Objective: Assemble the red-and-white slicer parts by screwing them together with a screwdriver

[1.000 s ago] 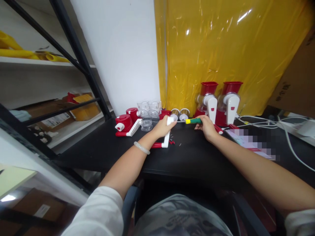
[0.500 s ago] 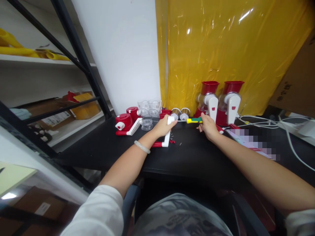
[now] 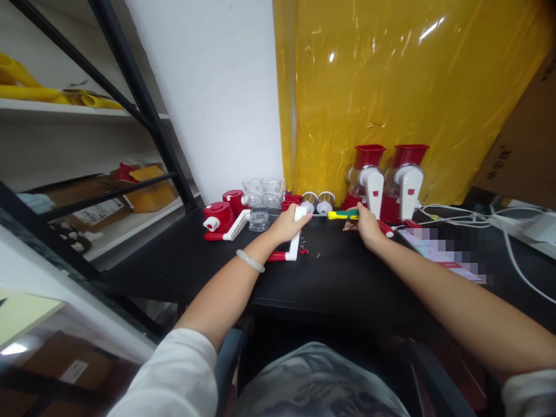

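Observation:
My left hand (image 3: 286,226) is closed on the top of a white crank handle (image 3: 294,246), whose red grip (image 3: 277,256) points left near the table. My right hand (image 3: 366,225) is wrapped round the green and yellow handle of a screwdriver (image 3: 343,215). The screwdriver lies level, its shaft running left to the crank by my left fingertips. Whether its tip sits in a screw is too small to tell. Below the shaft, a small red part (image 3: 303,251) and several screws lie on the black table (image 3: 330,284).
Red bases (image 3: 218,215), clear plastic housings (image 3: 263,188) and metal drums (image 3: 325,202) stand along the back. Two assembled red and white graters (image 3: 369,174) stand at the back right. White cables (image 3: 460,217) and a flat printed sheet (image 3: 452,260) lie further right.
My right hand has turned slightly on the screwdriver handle, and its fingers have shifted. My left hand and the crank stay nearly in place.

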The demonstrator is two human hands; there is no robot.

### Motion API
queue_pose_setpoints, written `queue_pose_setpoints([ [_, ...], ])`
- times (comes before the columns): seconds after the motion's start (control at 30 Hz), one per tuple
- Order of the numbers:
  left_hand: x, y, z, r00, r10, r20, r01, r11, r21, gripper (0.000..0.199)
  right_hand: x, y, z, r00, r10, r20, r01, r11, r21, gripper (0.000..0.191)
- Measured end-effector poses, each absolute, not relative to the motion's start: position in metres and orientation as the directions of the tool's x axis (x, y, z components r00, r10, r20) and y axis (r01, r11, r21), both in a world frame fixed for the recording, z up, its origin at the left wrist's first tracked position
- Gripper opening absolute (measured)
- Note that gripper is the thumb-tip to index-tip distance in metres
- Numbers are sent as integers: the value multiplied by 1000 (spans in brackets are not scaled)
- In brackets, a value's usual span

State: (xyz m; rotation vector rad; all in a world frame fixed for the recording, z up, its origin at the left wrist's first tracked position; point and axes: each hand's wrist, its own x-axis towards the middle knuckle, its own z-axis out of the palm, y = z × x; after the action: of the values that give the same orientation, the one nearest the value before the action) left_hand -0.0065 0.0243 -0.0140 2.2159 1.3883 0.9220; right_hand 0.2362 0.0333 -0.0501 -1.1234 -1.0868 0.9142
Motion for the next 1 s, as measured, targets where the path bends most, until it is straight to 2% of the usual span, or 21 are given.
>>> queue_pose_setpoints([
  [0.17,-7,25,-15,303,891,339,638,-454,622,47,236,32,-47,161,968,193,-181,221,-958,20],
  [0.43,-7,25,-14,302,892,337,628,-452,633,47,235,30,-48,163,964,211,-167,238,-957,17],
  [0.73,-7,25,-14,313,888,338,634,-460,622,45,232,30,-49,198,951,236,-112,262,-959,31],
  [1.0,-7,24,-13,306,892,333,644,-452,618,44,234,24,-49,199,926,321,98,308,-947,49],
])
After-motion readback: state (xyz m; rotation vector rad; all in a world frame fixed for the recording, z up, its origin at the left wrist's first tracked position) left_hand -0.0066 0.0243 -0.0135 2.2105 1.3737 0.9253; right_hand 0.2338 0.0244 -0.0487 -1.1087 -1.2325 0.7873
